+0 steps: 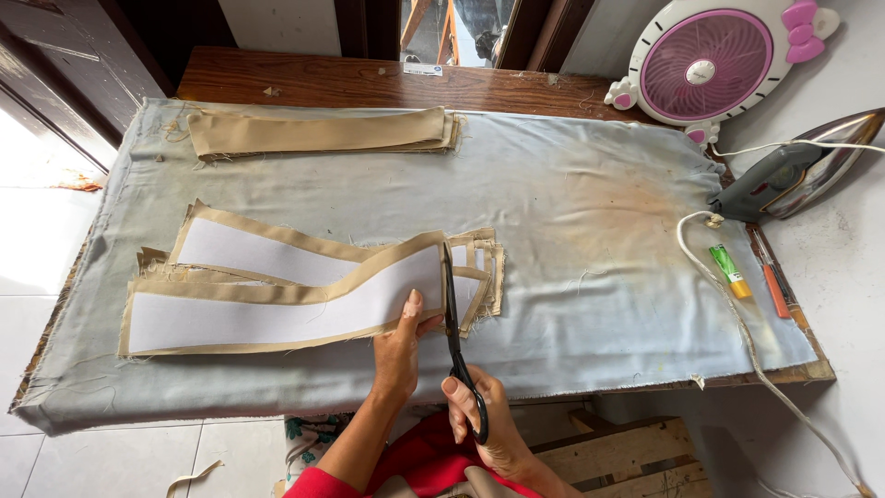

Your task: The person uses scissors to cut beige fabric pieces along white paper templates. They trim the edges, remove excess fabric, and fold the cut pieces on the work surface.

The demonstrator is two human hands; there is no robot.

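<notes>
Your right hand (pixel 484 415) is closed through the handles of the black scissors (pixel 456 332), whose blades lie up across the right end of the top fabric piece (pixel 277 309), a tan strip with white lining on it. Your left hand (pixel 398 346) presses flat on that piece just left of the blades, fingers together and thumb out. The piece lies on a stack of similar strips on the grey cloth (pixel 572 249) covering the table, with an iron (pixel 793 175) well to the right.
</notes>
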